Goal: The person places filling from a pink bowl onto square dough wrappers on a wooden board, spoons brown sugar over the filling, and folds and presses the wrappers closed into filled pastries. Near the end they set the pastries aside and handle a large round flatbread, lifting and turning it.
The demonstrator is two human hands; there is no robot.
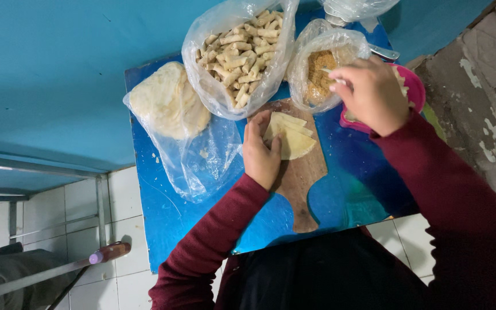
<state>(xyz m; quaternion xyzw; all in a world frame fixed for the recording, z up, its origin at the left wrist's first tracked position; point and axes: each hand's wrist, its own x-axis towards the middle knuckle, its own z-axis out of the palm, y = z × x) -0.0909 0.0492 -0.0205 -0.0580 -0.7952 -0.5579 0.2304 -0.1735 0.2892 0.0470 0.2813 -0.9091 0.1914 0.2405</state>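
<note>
While left hand (261, 150) presses flat wrapper (291, 138) | right hand (371, 95) grips spoon (335, 77) over crumb bag (321, 69)

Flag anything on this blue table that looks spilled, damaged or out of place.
Little stands out. A few pale crumbs lie loose on the blue table beside the clear bag of flat dough rounds. The wall on the right shows chipped, peeling paint.

We see a matt wooden board (299, 172), glossy clear plastic bags (202, 161) and a shiny blue table (162, 212).
</note>
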